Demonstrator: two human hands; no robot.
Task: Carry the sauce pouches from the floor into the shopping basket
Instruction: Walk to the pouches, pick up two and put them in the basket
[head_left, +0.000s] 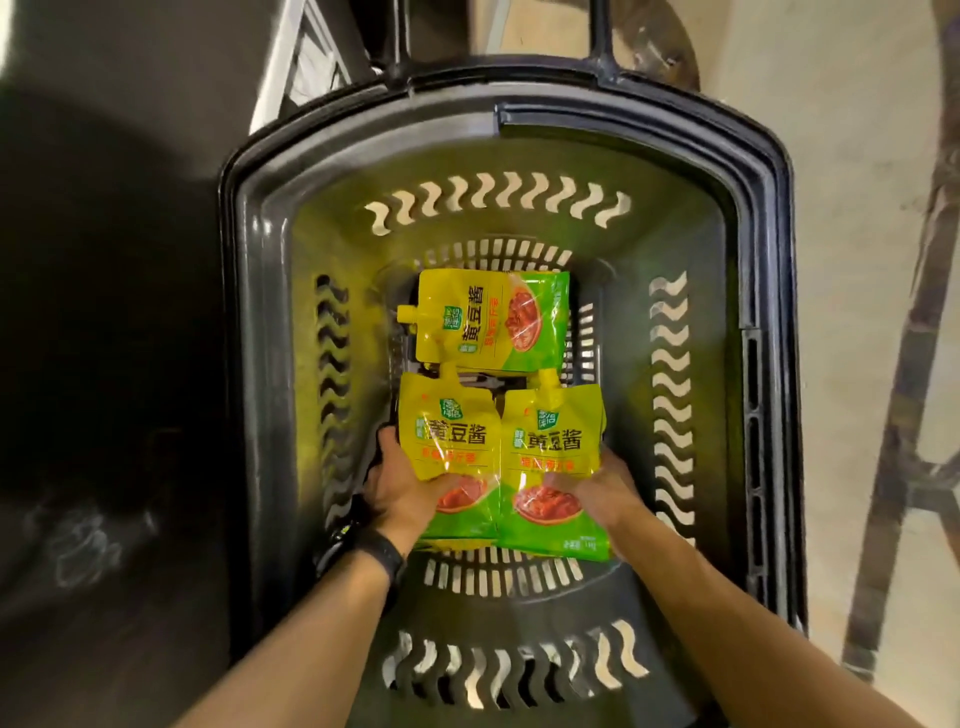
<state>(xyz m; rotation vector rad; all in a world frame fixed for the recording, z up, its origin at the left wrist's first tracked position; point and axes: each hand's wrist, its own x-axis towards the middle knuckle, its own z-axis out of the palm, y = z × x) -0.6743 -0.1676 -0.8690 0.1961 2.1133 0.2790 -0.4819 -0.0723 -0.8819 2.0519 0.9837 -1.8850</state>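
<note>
Three yellow-green spouted sauce pouches (493, 319) inside the dark shopping basket (769, 364)

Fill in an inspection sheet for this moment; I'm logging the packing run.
Surface: dark shopping basket, slotted walls and floor.
Job's things: one sauce pouch flat on the basket floor, spout left; left pouch and right pouch held side by side, spouts away.
Clutter: nothing seen.
Grippers: left hand grips left pouch; right hand grips right pouch.
Cables: nothing seen.
Surroundings: pale floor, metal frame to the right.
</note>
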